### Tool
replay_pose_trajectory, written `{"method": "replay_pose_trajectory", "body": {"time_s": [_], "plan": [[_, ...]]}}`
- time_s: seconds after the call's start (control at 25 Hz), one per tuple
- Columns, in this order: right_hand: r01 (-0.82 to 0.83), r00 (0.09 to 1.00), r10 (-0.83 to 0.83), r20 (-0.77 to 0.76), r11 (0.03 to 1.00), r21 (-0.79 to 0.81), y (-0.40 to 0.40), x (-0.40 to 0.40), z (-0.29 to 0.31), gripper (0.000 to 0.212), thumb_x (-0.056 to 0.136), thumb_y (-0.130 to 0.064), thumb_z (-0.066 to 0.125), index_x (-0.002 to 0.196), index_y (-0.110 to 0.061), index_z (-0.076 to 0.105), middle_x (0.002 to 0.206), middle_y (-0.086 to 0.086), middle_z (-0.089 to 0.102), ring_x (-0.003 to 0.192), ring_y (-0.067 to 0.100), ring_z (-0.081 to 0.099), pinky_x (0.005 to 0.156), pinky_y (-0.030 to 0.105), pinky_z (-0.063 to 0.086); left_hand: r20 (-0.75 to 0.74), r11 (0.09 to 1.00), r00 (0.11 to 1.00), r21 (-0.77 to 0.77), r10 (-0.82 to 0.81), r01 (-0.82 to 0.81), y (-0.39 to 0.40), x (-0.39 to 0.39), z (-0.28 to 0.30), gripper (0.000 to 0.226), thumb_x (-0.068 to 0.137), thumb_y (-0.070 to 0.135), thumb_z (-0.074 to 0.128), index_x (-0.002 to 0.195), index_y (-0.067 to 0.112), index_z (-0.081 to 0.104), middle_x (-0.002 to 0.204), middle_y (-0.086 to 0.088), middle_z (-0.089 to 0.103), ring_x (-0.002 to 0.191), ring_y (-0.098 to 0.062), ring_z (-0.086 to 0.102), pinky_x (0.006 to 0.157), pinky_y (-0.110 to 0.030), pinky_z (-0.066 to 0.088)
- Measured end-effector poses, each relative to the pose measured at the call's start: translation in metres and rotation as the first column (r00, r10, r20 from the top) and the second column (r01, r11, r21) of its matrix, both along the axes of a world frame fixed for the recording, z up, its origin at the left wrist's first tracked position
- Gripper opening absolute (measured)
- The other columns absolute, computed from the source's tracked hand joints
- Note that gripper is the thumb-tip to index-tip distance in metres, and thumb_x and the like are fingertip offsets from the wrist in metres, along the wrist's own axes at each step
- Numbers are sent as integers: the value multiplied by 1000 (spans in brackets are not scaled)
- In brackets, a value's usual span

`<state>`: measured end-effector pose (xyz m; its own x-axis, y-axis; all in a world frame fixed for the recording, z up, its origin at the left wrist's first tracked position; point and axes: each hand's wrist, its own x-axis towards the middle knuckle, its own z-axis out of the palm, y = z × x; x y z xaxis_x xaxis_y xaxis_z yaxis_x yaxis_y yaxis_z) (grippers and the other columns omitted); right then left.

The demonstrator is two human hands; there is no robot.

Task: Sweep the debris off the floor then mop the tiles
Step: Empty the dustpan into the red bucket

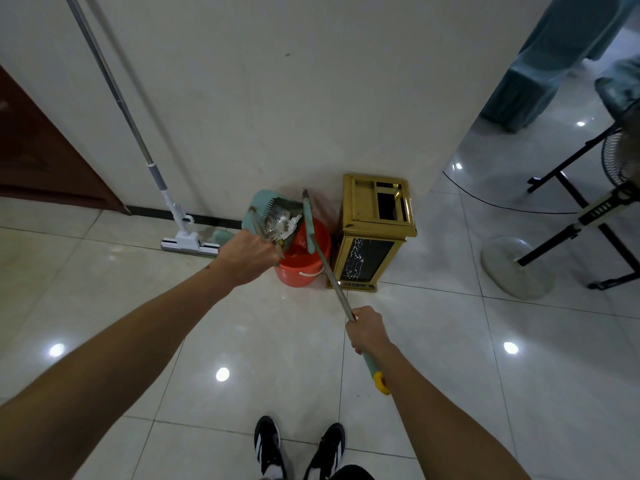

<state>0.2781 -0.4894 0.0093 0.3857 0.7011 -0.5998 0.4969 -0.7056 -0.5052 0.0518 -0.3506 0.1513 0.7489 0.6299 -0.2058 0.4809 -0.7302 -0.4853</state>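
Left hand (247,256) grips the dustpan (268,211), tipped over the orange bucket (304,258), debris (282,223) sitting at its lip. Right hand (367,329) has its fingers curled round the broom handle (332,271). Mop (188,242) leans on the wall, unused. Risk: the bucket mouth is narrow and the broom crosses it, so debris may spill onto the tiles (277,358).

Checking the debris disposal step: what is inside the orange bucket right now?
The teal dustpan, tipped above the orange bucket with crumpled litter in it, and the left hand cover most of the opening. Only a strip of orange inner wall shows; the contents cannot be seen.
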Motion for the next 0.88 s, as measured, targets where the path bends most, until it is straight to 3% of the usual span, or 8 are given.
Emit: {"method": "replay_pose_trajectory", "body": {"time_s": [0.24,0.36,0.44,0.76,0.88], "plan": [[9,1000,-9,-3,1000,-2,1,-2,-1,23,90,-6,49,110,-9,60,94,13,63,63,24,59,39,22,44,54,998,996,27,-66,64,7,-8,10,11,93,14,67,104,13,67,91,-3,71,74,-16,69,67,-32,54],[19,1000,-19,-15,1000,4,2,-3,0,22,91,-6,49,110,-10,60,96,14,63,64,23,58,39,22,43,-66,997,997,-60,-50,46,-8,-3,5,24,101,14,57,124,11,58,112,-6,68,93,-18,68,81,-33,52],[16,1000,-16,-12,1000,1,2,-3,0,22,91,-6,49,110,-8,60,96,14,63,63,23,57,39,22,43,-52,996,996,-49,-75,72,-6,-3,9,26,102,13,53,128,12,55,116,-5,67,97,-18,68,84,-32,52],[-1,999,2,-46,1000,24,6,-11,-4,29,90,-3,48,114,-7,64,85,14,63,55,23,56,39,21,44,4,1000,1000,1,29,-29,7,-17,17,26,102,8,48,127,8,54,117,-9,67,93,-20,70,76,-30,55],[-17,998,19,-54,999,40,10,-22,-4,30,90,-2,47,115,-8,62,87,15,64,56,23,58,39,22,45,46,999,999,37,3,-5,6,-20,18,22,94,10,62,117,10,63,111,-8,71,89,-20,72,69,-30,55]]}}
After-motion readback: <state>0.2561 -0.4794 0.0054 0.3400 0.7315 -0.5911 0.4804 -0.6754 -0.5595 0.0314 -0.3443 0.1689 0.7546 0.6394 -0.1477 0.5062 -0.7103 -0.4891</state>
